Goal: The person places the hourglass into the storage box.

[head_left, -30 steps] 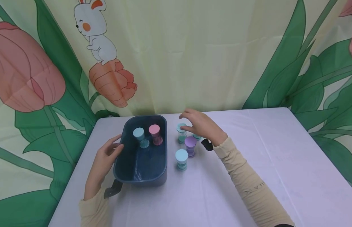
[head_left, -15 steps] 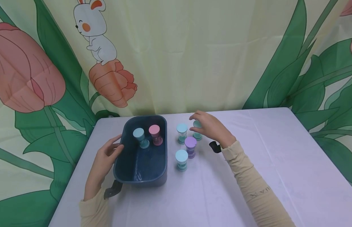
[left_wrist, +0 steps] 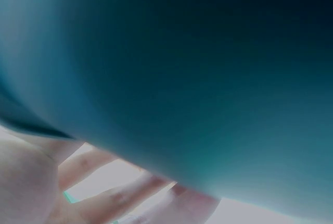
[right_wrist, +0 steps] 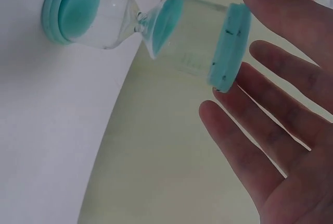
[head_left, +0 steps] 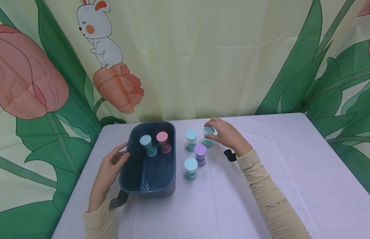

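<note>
My right hand [head_left: 227, 133] is around the top of a teal hourglass [head_left: 208, 141], thumb on one side and fingers on the other. In the right wrist view the fingers look extended near its teal cap [right_wrist: 230, 47]; the hourglass stands upright on the table. My left hand [head_left: 108, 171] rests against the left side of a dark blue bin [head_left: 172, 176], and its fingers [left_wrist: 117, 198] lie along the outside wall. Inside the bin stand a light blue hourglass [head_left: 146, 141] and a pink hourglass [head_left: 162, 137].
Left of the right hand stand another teal hourglass [head_left: 191, 136], a purple hourglass [head_left: 200, 151] and a light blue hourglass [head_left: 191, 165]. A white cloth covers the table [head_left: 262, 166]. A printed curtain [head_left: 203, 66] hangs behind its far edge.
My right hand has moved right, from over the left teal hourglass to around the top of the farther right one. The left hand and bin have stayed put.
</note>
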`<move>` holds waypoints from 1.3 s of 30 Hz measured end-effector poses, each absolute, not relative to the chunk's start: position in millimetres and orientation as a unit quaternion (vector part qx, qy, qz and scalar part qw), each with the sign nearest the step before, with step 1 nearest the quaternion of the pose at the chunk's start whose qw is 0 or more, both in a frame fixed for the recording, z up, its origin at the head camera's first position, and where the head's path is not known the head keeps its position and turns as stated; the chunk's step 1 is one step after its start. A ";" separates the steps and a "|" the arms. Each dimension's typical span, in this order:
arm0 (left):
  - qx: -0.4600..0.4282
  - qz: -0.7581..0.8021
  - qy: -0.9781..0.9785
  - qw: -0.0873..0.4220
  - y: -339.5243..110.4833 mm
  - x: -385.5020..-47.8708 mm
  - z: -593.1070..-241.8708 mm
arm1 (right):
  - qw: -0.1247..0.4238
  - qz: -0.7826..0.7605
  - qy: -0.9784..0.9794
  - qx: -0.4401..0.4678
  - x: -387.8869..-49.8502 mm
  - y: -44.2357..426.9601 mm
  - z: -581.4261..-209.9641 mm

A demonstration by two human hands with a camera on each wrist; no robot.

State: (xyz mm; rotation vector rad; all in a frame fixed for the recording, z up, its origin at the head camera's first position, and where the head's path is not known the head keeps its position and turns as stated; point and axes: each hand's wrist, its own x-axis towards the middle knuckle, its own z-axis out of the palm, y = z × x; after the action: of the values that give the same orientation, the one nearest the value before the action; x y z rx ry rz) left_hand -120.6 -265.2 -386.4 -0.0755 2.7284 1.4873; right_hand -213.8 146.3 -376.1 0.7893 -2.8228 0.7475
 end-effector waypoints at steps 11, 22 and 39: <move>-0.029 0.481 0.876 0.021 -265.0 -120.8 -386.6 | 0.044 0.260 -0.928 0.263 -219.8 146.2 -386.0; -0.026 0.483 0.875 0.022 -265.9 -121.4 -388.8 | 0.036 0.271 -0.927 0.255 -220.6 144.0 -384.9; -0.030 0.482 0.875 0.021 -264.8 -120.7 -387.1 | 0.076 0.273 -0.921 0.267 -218.3 140.4 -372.9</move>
State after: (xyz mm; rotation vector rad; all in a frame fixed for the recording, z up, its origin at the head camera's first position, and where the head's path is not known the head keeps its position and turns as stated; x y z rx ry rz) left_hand -120.7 -264.8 -387.1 -0.0943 2.7129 1.4948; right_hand -218.3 140.4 -372.9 0.8008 -2.7615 0.8170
